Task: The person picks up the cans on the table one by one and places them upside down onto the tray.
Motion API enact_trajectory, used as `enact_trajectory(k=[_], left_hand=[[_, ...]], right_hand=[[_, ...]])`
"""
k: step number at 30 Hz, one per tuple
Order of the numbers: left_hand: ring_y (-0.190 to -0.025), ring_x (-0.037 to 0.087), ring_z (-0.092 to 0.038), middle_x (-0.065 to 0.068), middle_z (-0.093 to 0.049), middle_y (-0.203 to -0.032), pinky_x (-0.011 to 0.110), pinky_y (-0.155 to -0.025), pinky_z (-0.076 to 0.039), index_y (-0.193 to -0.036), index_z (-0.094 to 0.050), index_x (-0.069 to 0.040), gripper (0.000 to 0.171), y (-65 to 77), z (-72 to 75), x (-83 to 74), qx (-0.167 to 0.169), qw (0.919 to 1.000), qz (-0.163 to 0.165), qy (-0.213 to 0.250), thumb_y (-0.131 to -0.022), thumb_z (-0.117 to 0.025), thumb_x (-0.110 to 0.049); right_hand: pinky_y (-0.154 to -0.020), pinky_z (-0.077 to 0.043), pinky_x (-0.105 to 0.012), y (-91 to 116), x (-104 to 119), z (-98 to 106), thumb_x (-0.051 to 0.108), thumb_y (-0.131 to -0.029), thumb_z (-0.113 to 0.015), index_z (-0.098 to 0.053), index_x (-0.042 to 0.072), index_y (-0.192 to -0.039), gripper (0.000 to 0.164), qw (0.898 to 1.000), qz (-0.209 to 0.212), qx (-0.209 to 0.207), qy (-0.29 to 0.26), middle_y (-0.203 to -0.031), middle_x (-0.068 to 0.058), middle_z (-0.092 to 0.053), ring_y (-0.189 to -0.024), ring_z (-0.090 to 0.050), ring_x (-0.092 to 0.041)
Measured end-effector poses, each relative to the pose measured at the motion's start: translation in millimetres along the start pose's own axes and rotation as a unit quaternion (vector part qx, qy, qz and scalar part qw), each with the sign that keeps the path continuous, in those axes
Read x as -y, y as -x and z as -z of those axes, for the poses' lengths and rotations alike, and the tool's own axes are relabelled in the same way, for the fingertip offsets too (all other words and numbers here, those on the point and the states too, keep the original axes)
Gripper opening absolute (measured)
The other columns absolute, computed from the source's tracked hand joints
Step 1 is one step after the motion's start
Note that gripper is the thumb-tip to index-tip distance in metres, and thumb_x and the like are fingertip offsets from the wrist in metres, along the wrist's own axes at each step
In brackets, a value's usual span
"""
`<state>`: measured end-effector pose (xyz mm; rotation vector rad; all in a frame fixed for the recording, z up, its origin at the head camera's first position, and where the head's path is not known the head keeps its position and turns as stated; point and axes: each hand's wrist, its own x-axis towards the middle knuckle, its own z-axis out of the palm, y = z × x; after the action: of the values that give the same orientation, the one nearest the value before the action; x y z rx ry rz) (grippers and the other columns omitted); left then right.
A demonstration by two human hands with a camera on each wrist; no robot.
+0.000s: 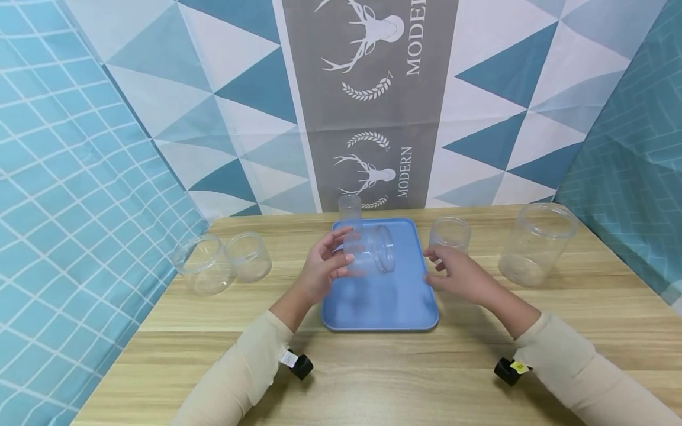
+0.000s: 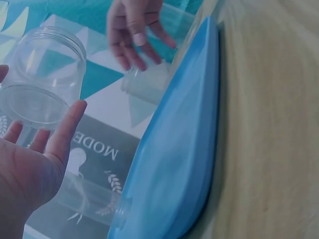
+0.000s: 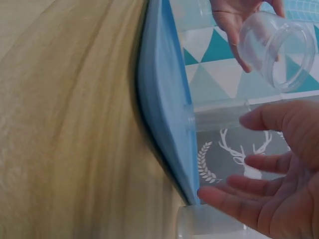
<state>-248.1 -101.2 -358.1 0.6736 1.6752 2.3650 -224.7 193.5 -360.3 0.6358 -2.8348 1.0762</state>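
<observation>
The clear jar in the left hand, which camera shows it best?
The right wrist view: the clear jar shows whole, its rimmed mouth angled toward the camera. The left wrist view shows it large, base foremost, at the frame's edge. The head view shows it small, sideways, faint against the blue tray.

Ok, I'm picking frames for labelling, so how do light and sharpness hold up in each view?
Head: bright, fairly sharp, soft shadows on the tray, the held jar faint because it's see-through; left wrist: dimmer, bluish and hazy, the table's grain soft; right wrist: also dim, grain smeared, though I can't tell whether from focus or motion.
</observation>
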Motion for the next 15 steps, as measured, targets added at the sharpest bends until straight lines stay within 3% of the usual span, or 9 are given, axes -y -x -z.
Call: enact_trajectory(k=[10,15], left_hand=[[-0.113,0.029,-0.058,0.02,-0.045,-0.137,0.045,-0.072,-0.06,-0.145,-0.038,0.003,0.062,-11.2,9.2,-7.0,0.003,0.9998,0.005,-0.02,-0.086,-0.057,0.002],[-0.116,0.036,-0.055,0.021,-0.046,-0.138,0.043,-0.07,-0.06,-0.144,-0.041,0.001,0.062,-17.5,12.5,-9.2,-0.005,0.9992,0.018,-0.036,-0.085,-0.059,0.0]], right_hand=[[-0.085,-0.053,-0.052,-2,-6,-6,0.015,-0.084,-0.072,-0.053,-0.017,-0.122,0.053,0.999,-0.028,0.023,0.037,-0.11,-0.031,-0.062,-0.101,-0.062,-0.042],[-0.082,-0.054,-0.049,-5,-10,-8,0.015,-0.085,-0.071,-0.052,-0.017,-0.122,0.053,0.997,-0.054,0.045,0.026,-0.106,-0.028,-0.064,-0.096,-0.064,-0.038]])
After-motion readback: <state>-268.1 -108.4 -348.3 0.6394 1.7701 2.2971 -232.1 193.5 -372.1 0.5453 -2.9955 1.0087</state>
